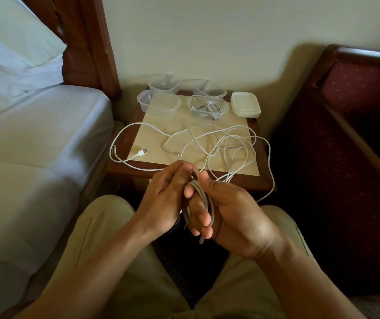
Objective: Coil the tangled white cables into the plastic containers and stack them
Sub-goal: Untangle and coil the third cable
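Both hands, left hand [161, 199] and right hand [232, 217], hold in a narrow grip one looped white cable coil [199, 199]. Thin, glossy tangled cables [207, 143] sprawl over the bench [124, 171]; clear rounded-rectangular plastic containers [159, 103] stand behind.

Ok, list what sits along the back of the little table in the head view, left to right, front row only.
Empty tub → tub holding a coiled cable → stack of lids.
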Available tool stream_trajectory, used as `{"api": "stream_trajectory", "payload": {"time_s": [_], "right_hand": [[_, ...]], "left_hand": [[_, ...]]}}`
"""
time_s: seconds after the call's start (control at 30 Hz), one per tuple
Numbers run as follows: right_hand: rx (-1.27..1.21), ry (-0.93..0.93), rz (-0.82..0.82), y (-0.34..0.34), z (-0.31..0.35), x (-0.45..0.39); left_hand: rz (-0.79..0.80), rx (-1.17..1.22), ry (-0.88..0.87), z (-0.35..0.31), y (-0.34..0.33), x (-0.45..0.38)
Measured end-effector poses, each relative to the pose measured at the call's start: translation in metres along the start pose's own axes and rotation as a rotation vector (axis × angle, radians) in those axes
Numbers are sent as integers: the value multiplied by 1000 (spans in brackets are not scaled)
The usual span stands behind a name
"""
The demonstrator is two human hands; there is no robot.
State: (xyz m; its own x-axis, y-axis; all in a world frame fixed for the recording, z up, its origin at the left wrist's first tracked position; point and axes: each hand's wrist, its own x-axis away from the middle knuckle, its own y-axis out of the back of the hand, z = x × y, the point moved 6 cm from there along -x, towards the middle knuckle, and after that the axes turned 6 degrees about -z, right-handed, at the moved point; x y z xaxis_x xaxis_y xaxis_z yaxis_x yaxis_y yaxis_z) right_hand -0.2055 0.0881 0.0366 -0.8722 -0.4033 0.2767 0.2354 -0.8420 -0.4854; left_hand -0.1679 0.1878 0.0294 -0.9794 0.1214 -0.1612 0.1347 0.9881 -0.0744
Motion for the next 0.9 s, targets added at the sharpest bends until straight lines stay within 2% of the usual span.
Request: {"api": "stream_trajectory", "payload": {"time_s": [0.17,0.23,0.33,0.5,0.67,0.77,0.83,0.9], "right_hand": [[-89,-22,25,-6,-5,2],[-132,-39,66,-9,-8,2],[-205,-81,99,-13,-10,2],[-270,-92,180,-18,-11,1],[-242,38,-17,-22,-1,-1],[-294,162,-122,-13,19,0],[-286,306,-224,2,40,2],[-108,498,-380,18,59,9]], "left_hand": [[-52,-44,32,-3,0,3],[-69,8,101,-3,0,4],[17,174,212,-5,-8,7],[49,167,273,-3,-10,10],[45,203,351,10,-8,5],[65,-9,244,17,-3,3],[109,-113,204,19,-3,6],[205,-175,167,16,-6,11]]}}
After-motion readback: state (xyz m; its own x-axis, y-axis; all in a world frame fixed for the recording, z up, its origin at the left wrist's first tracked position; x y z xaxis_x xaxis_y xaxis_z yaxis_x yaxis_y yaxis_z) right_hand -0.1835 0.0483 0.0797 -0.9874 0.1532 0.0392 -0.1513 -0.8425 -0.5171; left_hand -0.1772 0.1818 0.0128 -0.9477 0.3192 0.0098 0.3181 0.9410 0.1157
